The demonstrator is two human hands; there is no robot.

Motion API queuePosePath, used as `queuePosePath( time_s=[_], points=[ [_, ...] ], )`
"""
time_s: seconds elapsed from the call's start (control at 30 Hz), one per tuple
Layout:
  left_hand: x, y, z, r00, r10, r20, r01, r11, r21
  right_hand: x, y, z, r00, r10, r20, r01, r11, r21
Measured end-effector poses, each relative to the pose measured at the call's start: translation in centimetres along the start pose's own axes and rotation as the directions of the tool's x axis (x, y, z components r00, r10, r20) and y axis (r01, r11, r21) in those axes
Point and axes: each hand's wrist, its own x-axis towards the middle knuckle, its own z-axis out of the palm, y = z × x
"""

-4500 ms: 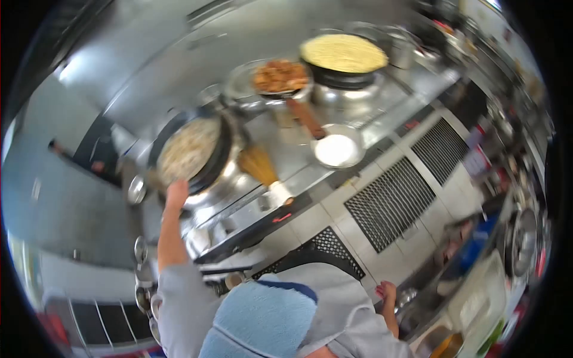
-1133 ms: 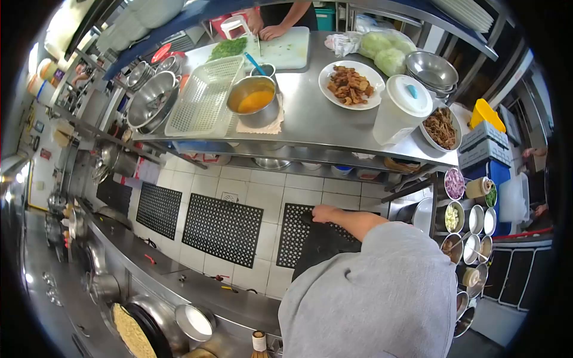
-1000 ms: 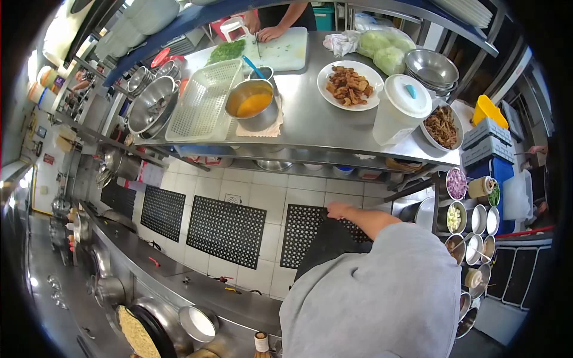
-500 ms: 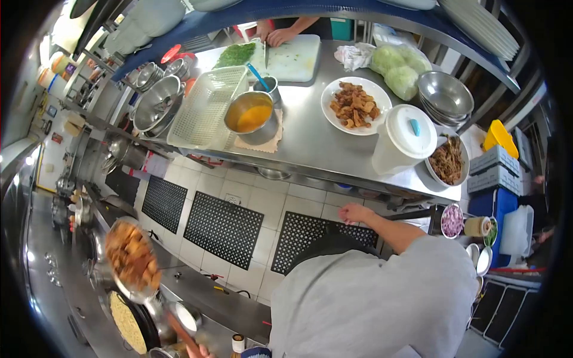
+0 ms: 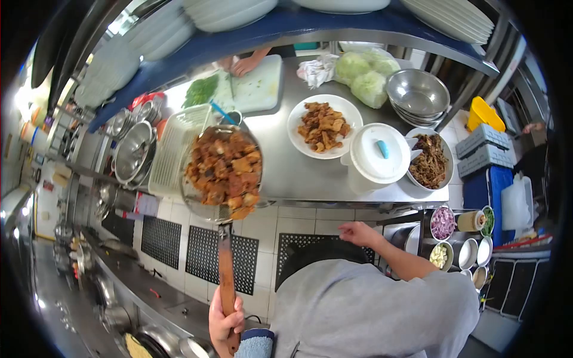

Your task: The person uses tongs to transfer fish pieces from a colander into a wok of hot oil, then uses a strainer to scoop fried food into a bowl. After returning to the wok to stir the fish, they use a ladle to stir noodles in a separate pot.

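My left hand [image 5: 225,319] is closed around the wooden handle of a strainer [image 5: 225,262]. The strainer's wide basket is heaped with browned meat chunks [image 5: 224,170] and hangs in front of the counter edge, partly over a pale perforated basket [image 5: 173,146]. My right hand [image 5: 356,232] hangs in the air below the counter, fingers loosely apart and holding nothing. On the steel counter [image 5: 271,149], a white plate [image 5: 292,128] bears more browned pieces. Beside it stand a lidded white container [image 5: 373,161] and a bowl of shredded meat [image 5: 428,161].
Across the counter, a co-worker's hands [image 5: 242,65] are at a white cutting board [image 5: 262,89] with chopped greens [image 5: 202,90]. Steel bowls [image 5: 418,92] and bagged lettuce [image 5: 367,77] stand at the back. Small ingredient containers [image 5: 443,222] are at right, a stove area at lower left.
My left hand has moved the loaded strainer right and up from the stove side to the counter edge. The view has shifted. My right hand has stayed empty below the counter.
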Motion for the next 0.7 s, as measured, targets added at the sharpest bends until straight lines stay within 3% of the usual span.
queuePosePath(
  time_s=[0.13,0.2,0.3,0.4,0.53,0.63,0.7],
  points=[
    [8.6,1.9,1.1,0.983,-0.03,0.181,0.001,0.988,0.157,0.7,-6.7,0.5,0.957,-0.213,-0.195,0.23,0.971,0.069],
    [13.4,2.7,1.2,0.966,-0.051,0.253,-0.014,0.969,0.246,2.6,-9.6,1.1,0.87,-0.358,-0.34,0.372,0.928,-0.025],
    [19.6,3.8,1.4,0.937,-0.102,0.335,-0.007,0.951,0.31,6.5,-13.2,1.1,0.717,-0.368,-0.592,0.38,0.918,-0.111],
    [25.0,5.1,1.2,0.873,-0.151,0.463,0.006,0.954,0.3,11.7,-15.2,0.1,0.461,-0.321,-0.827,0.381,0.914,-0.142],
    [31.0,6.0,0.1,0.797,-0.17,0.579,-0.107,0.905,0.413,17.2,-16.5,-2.7,0.152,-0.187,-0.971,0.233,0.961,-0.149],
    [33.3,6.8,0.3,0.783,-0.175,0.597,-0.144,0.883,0.447,20.7,-14.1,-6.5,-0.014,-0.139,-0.99,0.221,0.965,-0.138],
    [35.3,6.6,0.0,0.765,-0.153,0.626,-0.225,0.847,0.481,22.4,-13.6,-8.7,-0.05,-0.026,-0.998,0.25,0.968,-0.038]
  ],
)
